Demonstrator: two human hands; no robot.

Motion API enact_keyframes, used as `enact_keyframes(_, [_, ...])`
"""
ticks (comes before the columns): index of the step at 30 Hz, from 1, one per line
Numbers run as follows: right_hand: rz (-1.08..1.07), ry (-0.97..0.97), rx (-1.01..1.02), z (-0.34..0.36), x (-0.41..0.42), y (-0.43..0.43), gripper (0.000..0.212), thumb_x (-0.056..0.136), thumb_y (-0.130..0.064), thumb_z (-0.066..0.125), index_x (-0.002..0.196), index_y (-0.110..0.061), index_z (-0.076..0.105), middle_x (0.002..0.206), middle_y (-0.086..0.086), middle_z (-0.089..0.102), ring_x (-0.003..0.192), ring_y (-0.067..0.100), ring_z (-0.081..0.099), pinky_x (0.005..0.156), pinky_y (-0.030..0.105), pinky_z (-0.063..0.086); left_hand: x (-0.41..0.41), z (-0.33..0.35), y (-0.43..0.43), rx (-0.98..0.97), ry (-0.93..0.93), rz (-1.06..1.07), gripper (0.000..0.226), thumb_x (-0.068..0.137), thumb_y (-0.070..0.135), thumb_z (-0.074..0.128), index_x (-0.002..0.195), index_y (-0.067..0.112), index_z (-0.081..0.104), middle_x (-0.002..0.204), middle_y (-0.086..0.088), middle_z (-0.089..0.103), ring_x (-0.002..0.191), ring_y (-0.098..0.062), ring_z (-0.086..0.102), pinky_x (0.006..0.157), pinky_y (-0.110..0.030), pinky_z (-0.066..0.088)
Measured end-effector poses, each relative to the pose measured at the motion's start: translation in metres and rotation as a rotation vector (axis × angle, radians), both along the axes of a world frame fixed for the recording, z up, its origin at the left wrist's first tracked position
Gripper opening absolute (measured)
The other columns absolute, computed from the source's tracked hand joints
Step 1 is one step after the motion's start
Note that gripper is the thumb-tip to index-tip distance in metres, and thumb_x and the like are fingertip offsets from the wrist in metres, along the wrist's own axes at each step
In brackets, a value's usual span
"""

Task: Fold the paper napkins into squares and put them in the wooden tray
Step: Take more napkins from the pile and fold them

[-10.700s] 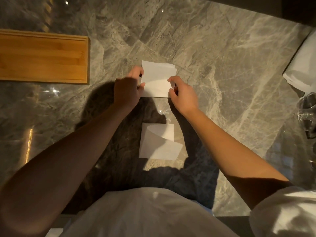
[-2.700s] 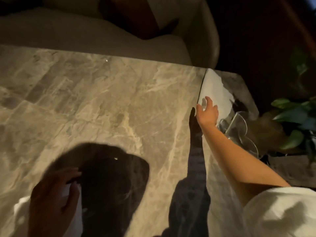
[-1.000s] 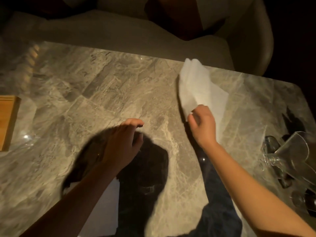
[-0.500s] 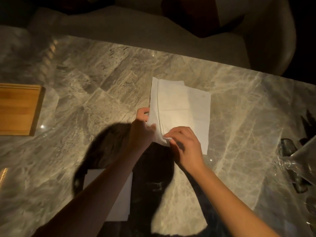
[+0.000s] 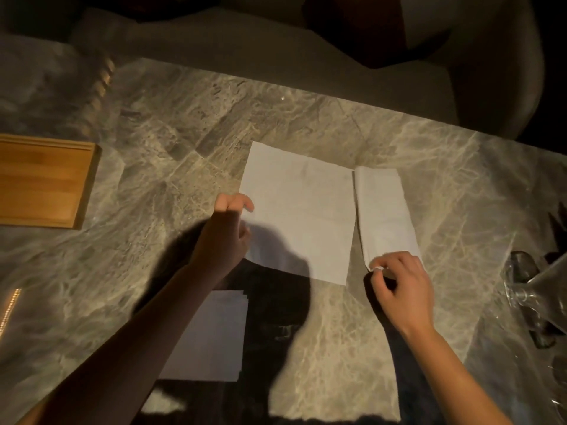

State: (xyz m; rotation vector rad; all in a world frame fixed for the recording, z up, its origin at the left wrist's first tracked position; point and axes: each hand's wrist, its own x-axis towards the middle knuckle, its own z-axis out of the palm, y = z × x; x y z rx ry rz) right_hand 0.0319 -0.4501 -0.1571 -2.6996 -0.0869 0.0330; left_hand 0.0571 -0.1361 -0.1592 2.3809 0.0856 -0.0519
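Observation:
A white paper napkin point(image 5: 300, 210) lies flat on the middle of the marble table point(image 5: 159, 139). Right beside it is a narrower white panel point(image 5: 383, 213); I cannot tell whether the two are joined. My right hand point(image 5: 402, 289) pinches the near corner of that panel. The curled fingers of my left hand point(image 5: 227, 231) hold the napkin's left edge. A folded square of napkins point(image 5: 214, 335) lies nearer my body in shadow, partly hidden by my left forearm. The wooden tray point(image 5: 46, 179) sits at the far left, cut off by the frame, and its visible part holds nothing.
Clear glassware point(image 5: 534, 289) stands at the table's right edge, close to my right hand. A padded chair point(image 5: 276, 50) sits beyond the table's far edge. The room is dim and my shadow falls over the near middle of the table.
The napkin has been spread wider and flatter. My right hand moved right and toward me with the side panel. My left hand stays at the left edge.

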Motion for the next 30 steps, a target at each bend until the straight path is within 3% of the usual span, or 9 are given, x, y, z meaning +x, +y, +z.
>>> enact_keyframes(3, [0.013, -0.021, -0.049, 0.004, -0.005, 0.0, 0.024, 0.081, -0.042, 0.048, 0.084, -0.027, 0.067, 0.092, -0.01, 0.056, 0.089, 0.012, 0.05, 0.075, 0.029, 0.032, 0.001, 0.0, 0.004, 0.013, 0.048, -0.044, 0.017, 0.086, 0.011, 0.061, 0.103, 0.009, 0.06, 0.112, -0.012, 0.057, 0.082, -0.011, 0.055, 0.066, -0.009, 0.037])
enact_keyframes(7, [0.286, -0.021, -0.101, 0.012, 0.004, 0.013, 0.031, 0.081, -0.041, 0.059, 0.11, -0.032, 0.063, 0.117, -0.01, 0.053, 0.109, 0.013, 0.046, 0.091, 0.026, 0.027, 0.004, 0.002, 0.009, 0.073, 0.068, -0.127, 0.02, 0.095, 0.017, 0.047, 0.105, 0.009, 0.063, 0.091, -0.005, 0.066, 0.082, -0.015, 0.063, 0.066, -0.013, 0.039])
enact_keyframes(10, [0.501, 0.127, -0.182, 0.016, 0.021, 0.024, 0.053, 0.075, -0.045, 0.062, 0.126, -0.034, 0.053, 0.141, -0.009, 0.044, 0.13, 0.016, 0.035, 0.106, 0.032, 0.022, 0.007, 0.005, 0.019, 0.215, 0.004, -0.19, 0.024, 0.088, 0.006, 0.051, 0.107, 0.015, 0.063, 0.102, -0.006, 0.064, 0.068, -0.006, 0.054, 0.062, -0.01, 0.038])
enact_keyframes(12, [0.544, 0.164, -0.226, 0.015, 0.031, 0.031, 0.056, 0.075, -0.046, 0.063, 0.128, -0.032, 0.052, 0.144, -0.007, 0.042, 0.133, 0.018, 0.034, 0.109, 0.037, 0.023, 0.008, 0.006, 0.02, 0.362, -0.066, -0.212, 0.032, 0.076, -0.002, 0.055, 0.101, 0.017, 0.063, 0.117, -0.008, 0.057, 0.087, -0.018, 0.057, 0.071, -0.021, 0.044])
enact_keyframes(14, [0.535, 0.145, -0.207, 0.012, 0.038, 0.036, 0.047, 0.078, -0.041, 0.064, 0.123, -0.03, 0.056, 0.138, -0.004, 0.048, 0.129, 0.017, 0.039, 0.107, 0.037, 0.024, 0.01, 0.008, 0.019, 0.5, -0.105, -0.236, 0.034, 0.069, -0.006, 0.058, 0.093, 0.017, 0.064, 0.138, -0.009, 0.048, 0.118, -0.029, 0.05, 0.091, -0.042, 0.041])
enact_keyframes(18, [0.468, 0.078, -0.069, 0.005, 0.05, 0.048, 0.019, 0.081, -0.016, 0.068, 0.1, -0.021, 0.066, 0.111, -0.002, 0.059, 0.11, 0.02, 0.053, 0.094, 0.03, 0.036, 0.021, 0.007, 0.027, 0.431, -0.025, -0.413, 0.038, 0.071, -0.007, 0.052, 0.097, 0.018, 0.062, 0.148, -0.003, 0.04, 0.142, -0.021, 0.026, 0.113, -0.052, 0.019])
enact_keyframes(21, [0.463, 0.095, 0.083, 0.003, 0.06, 0.052, 0.012, 0.086, -0.008, 0.065, 0.094, -0.017, 0.067, 0.102, -0.001, 0.063, 0.101, 0.019, 0.057, 0.088, 0.035, 0.046, 0.018, 0.0, 0.038, 0.343, -0.073, -0.581, 0.03, 0.082, 0.02, 0.047, 0.111, 0.018, 0.054, 0.142, -0.001, 0.046, 0.14, -0.02, 0.032, 0.113, -0.05, 0.02])
enact_keyframes(25, [0.339, 0.193, 0.285, 0.007, 0.064, 0.054, 0.012, 0.093, -0.017, 0.055, 0.098, -0.026, 0.061, 0.103, -0.009, 0.063, 0.096, 0.011, 0.06, 0.084, 0.038, 0.053, 0.008, -0.001, 0.049, 0.211, 0.09, -0.536, 0.075, 0.076, 0.075, 0.041, 0.138, 0.035, 0.028, 0.142, 0.01, 0.045, 0.128, -0.02, 0.045, 0.107, -0.047, 0.037])
enact_keyframes(30, [0.251, 0.257, 0.358, 0.01, 0.068, 0.056, 0.008, 0.095, -0.03, 0.05, 0.095, -0.033, 0.057, 0.086, -0.01, 0.065, 0.072, 0.018, 0.061, 0.067, 0.048, 0.053, -0.004, 0.006, 0.054, 0.058, 0.025, -0.526, 0.095, 0.066, 0.073, 0.053, 0.145, 0.034, 0.017, 0.139, 0.013, 0.048, 0.125, -0.006, 0.042, 0.107, -0.029, 0.025])
